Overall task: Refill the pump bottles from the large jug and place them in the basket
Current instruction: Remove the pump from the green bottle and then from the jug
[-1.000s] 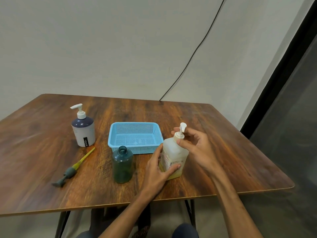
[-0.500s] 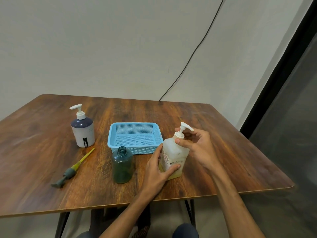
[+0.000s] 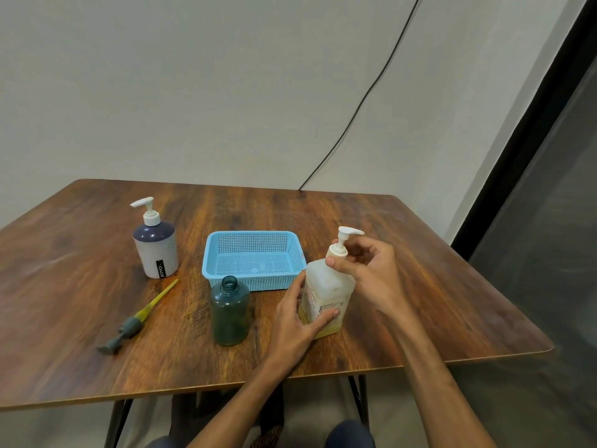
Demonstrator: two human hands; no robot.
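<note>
L hand grips jug, R hand pinches pump collar: person should twist collar only, w/ jug base flat on table.

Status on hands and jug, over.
Left hand grips white jug; right hand pinches its pump collar. Green bottle uncapped beside it, loose pump lying on table. Basket holds no bottles.

The left hand grips the jug standing on the table, while the right hand pinches its pump collar. An uncapped green bottle stands before the blue basket; a loose pump lies near a white dispenser.
</note>
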